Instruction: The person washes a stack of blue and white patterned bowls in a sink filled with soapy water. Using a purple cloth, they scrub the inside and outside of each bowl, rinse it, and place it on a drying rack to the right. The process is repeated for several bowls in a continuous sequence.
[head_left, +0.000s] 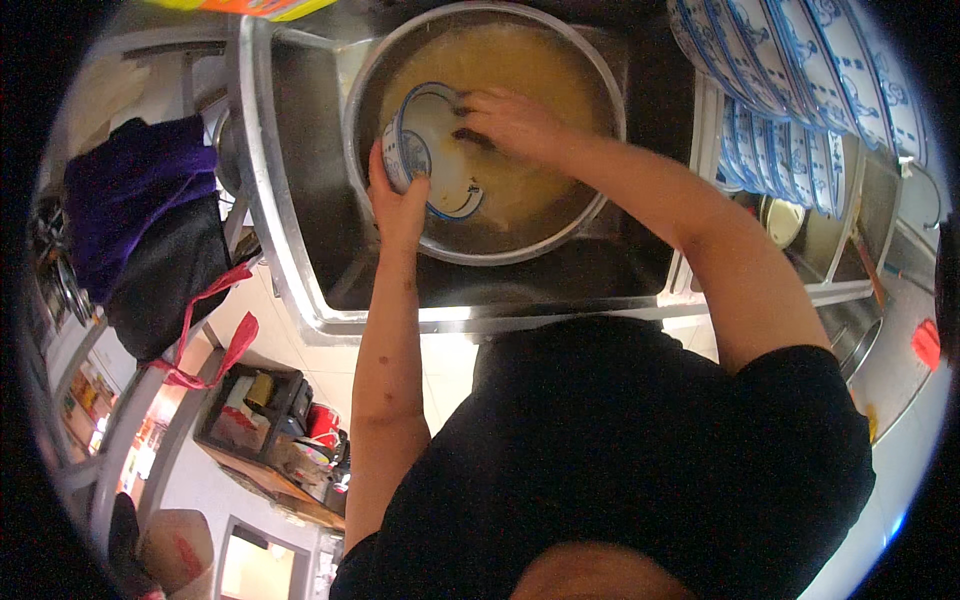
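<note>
My left hand (399, 202) grips a white bowl (397, 154) with blue patterning by its left side, thumb on the inside. The bowl is tilted in cloudy, yellowish water (525, 75). A blue-edged rim shows low on its right; whether this belongs to the same bowl or a second one is unclear. My right hand (502, 120) is at the bowl's upper right, blurred, fingers pointing left. Something dark shows under those fingers, and I cannot tell whether they hold it. Around both hands is a large round metal basin (517, 255).
The basin stands in a stainless-steel sink (322, 255). Tall stacks of blue-and-white bowls (810, 60) rise at the right, near a second sink compartment (874, 199). Dark and purple cloths (150, 202) hang at the left. Lower left stands a cluttered shelf unit (262, 442).
</note>
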